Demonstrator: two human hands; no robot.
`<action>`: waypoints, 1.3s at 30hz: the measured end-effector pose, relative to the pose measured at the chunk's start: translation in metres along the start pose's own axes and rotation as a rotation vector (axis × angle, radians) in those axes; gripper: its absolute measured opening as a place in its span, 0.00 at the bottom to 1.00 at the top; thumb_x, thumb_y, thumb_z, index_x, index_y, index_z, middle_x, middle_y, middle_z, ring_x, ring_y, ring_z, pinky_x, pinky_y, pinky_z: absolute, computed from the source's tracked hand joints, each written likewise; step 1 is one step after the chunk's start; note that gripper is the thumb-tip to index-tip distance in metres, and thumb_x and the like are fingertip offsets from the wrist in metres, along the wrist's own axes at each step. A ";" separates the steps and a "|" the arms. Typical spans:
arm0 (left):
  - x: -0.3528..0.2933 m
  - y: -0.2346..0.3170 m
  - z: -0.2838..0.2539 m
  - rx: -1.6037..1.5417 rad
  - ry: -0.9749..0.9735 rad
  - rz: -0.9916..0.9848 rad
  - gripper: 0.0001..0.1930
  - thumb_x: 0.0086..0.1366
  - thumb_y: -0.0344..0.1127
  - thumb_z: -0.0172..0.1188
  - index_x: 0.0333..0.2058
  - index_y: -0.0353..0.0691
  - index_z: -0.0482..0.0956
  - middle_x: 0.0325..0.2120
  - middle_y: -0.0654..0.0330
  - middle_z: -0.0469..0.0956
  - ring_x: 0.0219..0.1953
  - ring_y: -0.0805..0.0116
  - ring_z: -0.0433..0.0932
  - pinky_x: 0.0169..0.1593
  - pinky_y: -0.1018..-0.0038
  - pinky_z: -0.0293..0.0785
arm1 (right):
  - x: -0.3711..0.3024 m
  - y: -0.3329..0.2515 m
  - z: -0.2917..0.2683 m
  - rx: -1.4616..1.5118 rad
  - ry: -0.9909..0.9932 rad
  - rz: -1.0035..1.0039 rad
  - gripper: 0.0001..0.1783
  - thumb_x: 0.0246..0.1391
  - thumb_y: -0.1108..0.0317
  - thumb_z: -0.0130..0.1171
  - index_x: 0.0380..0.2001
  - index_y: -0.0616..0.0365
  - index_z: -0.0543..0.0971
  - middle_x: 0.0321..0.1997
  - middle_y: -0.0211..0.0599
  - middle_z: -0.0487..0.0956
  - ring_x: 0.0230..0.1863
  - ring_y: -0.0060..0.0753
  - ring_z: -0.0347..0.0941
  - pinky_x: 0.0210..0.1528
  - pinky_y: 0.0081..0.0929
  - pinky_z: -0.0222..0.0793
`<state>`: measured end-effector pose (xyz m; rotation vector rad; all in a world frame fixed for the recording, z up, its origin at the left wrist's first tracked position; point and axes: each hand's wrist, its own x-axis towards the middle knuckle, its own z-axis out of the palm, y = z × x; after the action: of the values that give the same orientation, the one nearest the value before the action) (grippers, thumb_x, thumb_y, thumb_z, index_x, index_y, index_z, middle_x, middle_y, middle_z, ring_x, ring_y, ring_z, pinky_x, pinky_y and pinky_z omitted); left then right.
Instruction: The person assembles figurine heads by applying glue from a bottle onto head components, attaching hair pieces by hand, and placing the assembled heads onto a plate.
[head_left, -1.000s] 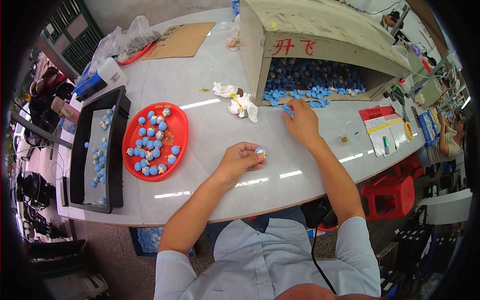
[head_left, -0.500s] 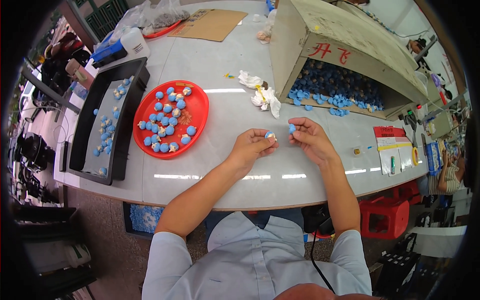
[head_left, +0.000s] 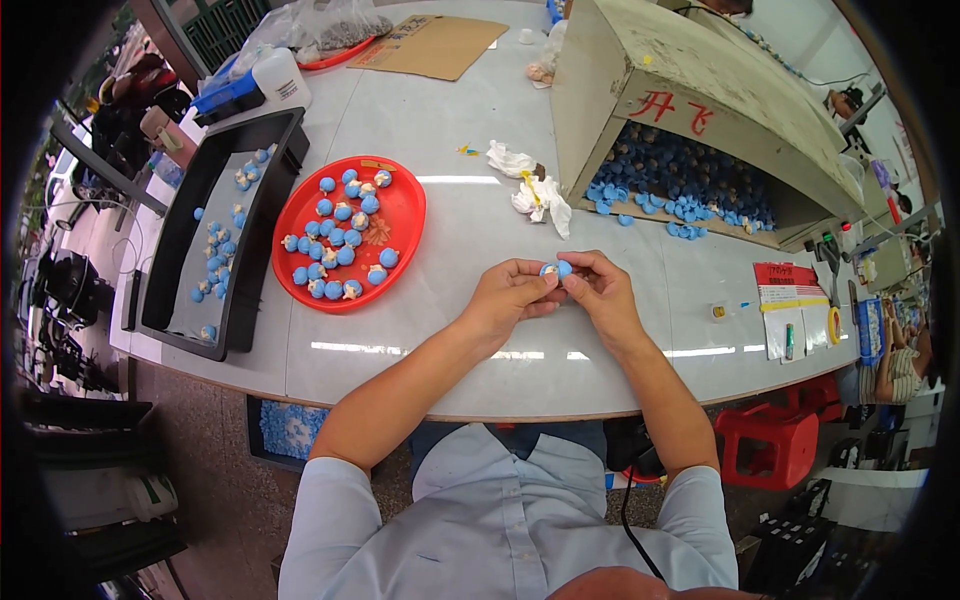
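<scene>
One small blue-and-cream ball (head_left: 549, 271) sits between the thumb and fingers of the left hand (head_left: 505, 300), which grips it above the grey-white table (head_left: 480, 375). Right against it, the right hand (head_left: 607, 300) pinches a blue cap (head_left: 564, 268) between thumb and forefinger; the fingertips hide where the two pieces meet. Just beyond the grip lies crumpled white tissue (head_left: 545, 200) with a yellow streak. Farther beyond and to the right, a beige hooded box (head_left: 700, 75) shelters a heap of blue caps (head_left: 690, 207), some spilling past its front edge. To the left of the grip, a round red plate (head_left: 405, 215) carries blue balls with cream parts; past it, a black tray (head_left: 264, 245) holds more. Well to the right lie a red-and-white sheet (head_left: 785, 275) and a yellow tape roll (head_left: 834, 325).
</scene>
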<state>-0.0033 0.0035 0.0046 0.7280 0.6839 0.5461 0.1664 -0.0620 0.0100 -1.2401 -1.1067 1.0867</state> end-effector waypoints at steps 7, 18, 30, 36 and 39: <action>0.004 0.002 -0.004 -0.197 -0.101 -0.080 0.13 0.73 0.37 0.47 0.49 0.34 0.69 0.43 0.54 0.76 0.47 0.64 0.79 0.49 0.72 0.77 | 0.002 0.000 -0.006 0.031 -0.003 -0.015 0.16 0.59 0.69 0.59 0.49 0.62 0.77 0.45 0.29 0.74 0.44 0.20 0.70 0.51 0.20 0.66; 0.009 -0.004 -0.007 -0.223 -0.093 -0.046 0.16 0.73 0.37 0.48 0.53 0.31 0.68 0.45 0.56 0.76 0.47 0.70 0.77 0.53 0.76 0.77 | -0.001 -0.005 0.000 -0.030 0.002 -0.127 0.16 0.57 0.71 0.61 0.49 0.62 0.78 0.44 0.29 0.70 0.41 0.19 0.68 0.45 0.17 0.66; 0.008 -0.010 -0.006 -0.218 -0.120 -0.067 0.16 0.71 0.39 0.51 0.50 0.32 0.71 0.46 0.55 0.75 0.47 0.68 0.75 0.55 0.72 0.74 | -0.001 -0.012 0.000 -0.454 0.086 -0.273 0.16 0.47 0.72 0.66 0.43 0.54 0.82 0.39 0.29 0.71 0.37 0.22 0.66 0.34 0.18 0.60; 0.008 -0.010 -0.005 -0.191 -0.109 -0.052 0.15 0.71 0.37 0.52 0.49 0.32 0.72 0.44 0.57 0.75 0.46 0.69 0.75 0.54 0.72 0.74 | -0.001 -0.025 0.000 -0.594 0.040 -0.273 0.17 0.46 0.72 0.65 0.43 0.54 0.82 0.39 0.31 0.71 0.41 0.26 0.67 0.37 0.22 0.62; 0.007 -0.009 -0.004 -0.185 -0.111 -0.050 0.15 0.70 0.37 0.53 0.49 0.32 0.72 0.43 0.58 0.75 0.46 0.69 0.75 0.54 0.72 0.74 | 0.001 -0.029 -0.001 -0.626 0.011 -0.261 0.17 0.45 0.73 0.65 0.42 0.55 0.82 0.39 0.32 0.72 0.41 0.28 0.67 0.39 0.23 0.62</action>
<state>0.0004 0.0042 -0.0063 0.5625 0.5388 0.5113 0.1681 -0.0624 0.0386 -1.5155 -1.6199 0.5432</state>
